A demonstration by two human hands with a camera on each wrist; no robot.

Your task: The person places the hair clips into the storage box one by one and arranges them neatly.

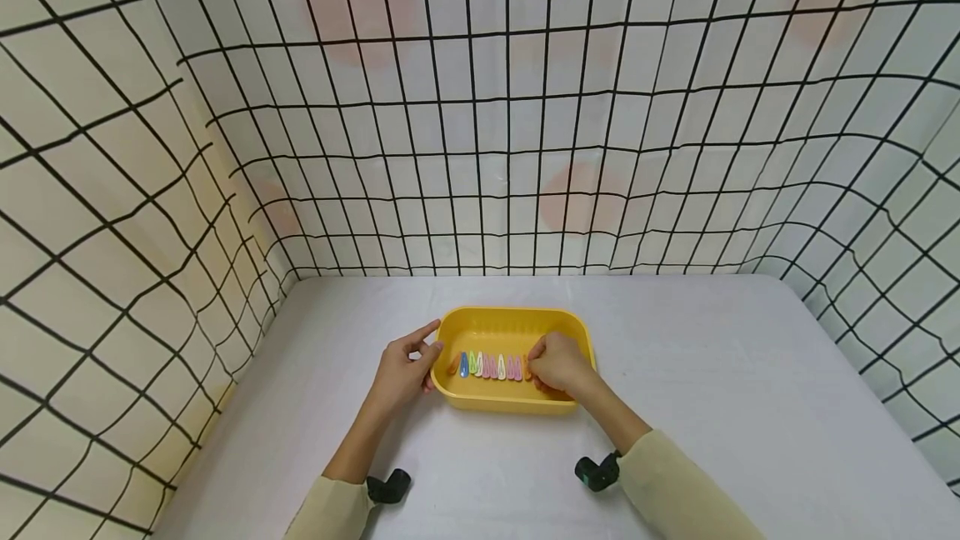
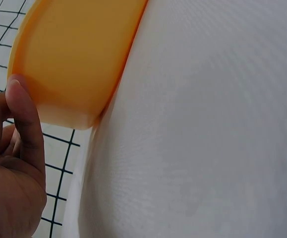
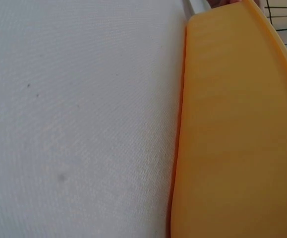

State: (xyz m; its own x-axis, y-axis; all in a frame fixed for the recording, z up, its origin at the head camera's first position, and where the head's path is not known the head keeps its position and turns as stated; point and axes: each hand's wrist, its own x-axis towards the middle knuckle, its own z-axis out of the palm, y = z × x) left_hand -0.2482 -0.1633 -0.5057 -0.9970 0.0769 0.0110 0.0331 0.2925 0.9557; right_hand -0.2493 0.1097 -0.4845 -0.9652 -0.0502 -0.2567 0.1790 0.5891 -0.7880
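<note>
A yellow plastic basket (image 1: 510,407) holds a row of snap hair clips (image 1: 501,367) in orange, blue, green, white and pink. At its left end my left hand (image 1: 399,369) holds the basket, with the thumb (image 2: 22,99) against the outer wall near the rim. My right hand (image 1: 558,361) reaches inside over the right end of the row. Its fingers pinch an orange hair clip (image 1: 527,367), which they partly hide. Another orange clip (image 1: 454,363) lies tilted at the left end, beside the blue one (image 1: 464,365). The right wrist view shows the basket's outer side (image 3: 237,124), but the right hand is out of it.
The basket stands on a table with a white cloth (image 1: 712,373). Black grid netting (image 1: 510,148) over pale sheets rises behind the table and along both sides. Dark wrist cameras (image 1: 388,487) sit at both sleeve cuffs.
</note>
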